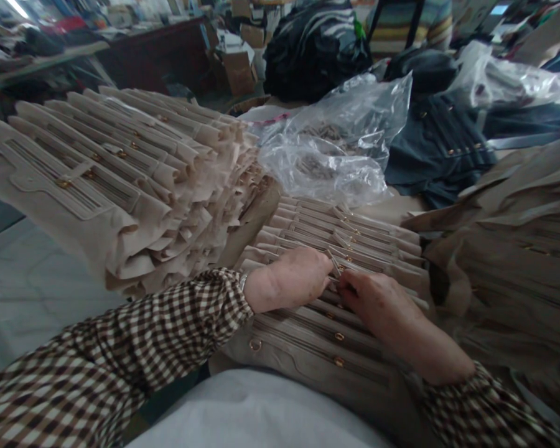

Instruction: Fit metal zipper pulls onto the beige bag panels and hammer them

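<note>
My left hand (294, 274) is closed, its fingertips pinching one side of a small narrow beige strip (333, 262). Facing it, my right hand (378, 298) is closed too, thumb and fingers pressed together at the strip's lower end. Both hands sit above a row of overlapping beige fabric panels (298, 339) with zippers. Gold-coloured zipper pulls (339, 336) run in a line along the row. On the nearest panel there is a round metal ring (255, 344). My fingers partly hide the strip and the panel beneath.
A tall stack of similar beige panels (135, 168) stands at left. Behind the row lies a clear plastic bag (336, 143) containing small beige strips. Dark fabric pieces (441, 143) lie at back right, and more beige fabric (518, 261) is piled at right.
</note>
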{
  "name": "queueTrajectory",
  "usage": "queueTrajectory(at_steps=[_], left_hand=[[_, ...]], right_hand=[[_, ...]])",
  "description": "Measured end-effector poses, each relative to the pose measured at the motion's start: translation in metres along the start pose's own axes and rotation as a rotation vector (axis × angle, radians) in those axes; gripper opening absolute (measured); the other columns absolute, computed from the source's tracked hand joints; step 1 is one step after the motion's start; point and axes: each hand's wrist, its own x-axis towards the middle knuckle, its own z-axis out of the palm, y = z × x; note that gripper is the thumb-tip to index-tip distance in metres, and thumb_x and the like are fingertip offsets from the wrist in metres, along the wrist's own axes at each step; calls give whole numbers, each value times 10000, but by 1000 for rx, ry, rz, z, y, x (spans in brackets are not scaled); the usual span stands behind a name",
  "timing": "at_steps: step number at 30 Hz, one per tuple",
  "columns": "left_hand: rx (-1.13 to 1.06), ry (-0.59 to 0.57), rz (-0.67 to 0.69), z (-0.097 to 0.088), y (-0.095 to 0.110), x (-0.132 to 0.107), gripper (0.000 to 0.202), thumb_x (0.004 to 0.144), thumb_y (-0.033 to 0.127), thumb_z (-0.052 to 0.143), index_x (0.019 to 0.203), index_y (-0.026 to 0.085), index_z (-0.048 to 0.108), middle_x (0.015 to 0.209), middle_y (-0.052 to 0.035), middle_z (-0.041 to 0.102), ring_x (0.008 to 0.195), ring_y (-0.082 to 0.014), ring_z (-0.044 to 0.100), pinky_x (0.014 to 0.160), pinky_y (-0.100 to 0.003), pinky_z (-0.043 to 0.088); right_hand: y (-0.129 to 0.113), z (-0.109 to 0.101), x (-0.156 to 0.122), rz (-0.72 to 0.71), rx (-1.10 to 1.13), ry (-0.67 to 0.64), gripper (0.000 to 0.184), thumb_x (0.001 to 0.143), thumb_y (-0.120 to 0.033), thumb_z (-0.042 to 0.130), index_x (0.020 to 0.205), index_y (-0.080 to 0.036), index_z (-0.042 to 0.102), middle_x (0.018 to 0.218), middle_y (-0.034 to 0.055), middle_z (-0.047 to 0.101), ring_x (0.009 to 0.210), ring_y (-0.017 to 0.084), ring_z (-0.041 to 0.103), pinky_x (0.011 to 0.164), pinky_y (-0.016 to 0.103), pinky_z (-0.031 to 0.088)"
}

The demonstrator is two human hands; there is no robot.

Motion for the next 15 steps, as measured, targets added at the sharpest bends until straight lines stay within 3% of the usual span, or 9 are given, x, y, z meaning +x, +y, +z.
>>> queueTrajectory(at_steps=[4,7,11,13,15], left_hand=[[-82,52,11,5,-13,-1,270,940,277,515,874,95,703,877,-151,722,887,-285,700,790,-382,542],[-493,161,62,8,-25,-2,250,937,298,535,891,112,694,844,-90,695,842,-204,663,782,-317,509],[-1165,72,56,4,-25,-6,303,967,398,470,987,138,625,645,47,519,532,-77,491,499,-192,396],[-1507,0,23,3,-19,-7,239,936,372,523,978,147,592,617,71,460,462,-52,416,421,-167,314],[-1724,-14,-32,2,-12,-8,149,894,286,580,960,153,583,633,66,482,463,-42,429,418,-154,317]], right_hand=[[5,2,0,-28,52,55,86,877,-167,540,833,-197,608,713,14,668,609,144,574,570,265,300],[6,-2,-1,-28,182,120,112,880,-193,521,811,-194,610,674,7,641,574,129,533,559,261,306],[-3,-7,-1,-9,696,209,190,882,-339,550,929,-192,662,631,-9,610,528,112,482,505,235,345],[-12,-8,-1,-18,1033,136,290,848,-429,616,1003,-189,668,700,6,656,536,109,493,491,227,381],[-22,-7,0,17,1317,65,341,802,-475,692,990,-191,674,789,27,699,574,106,530,515,222,425]])
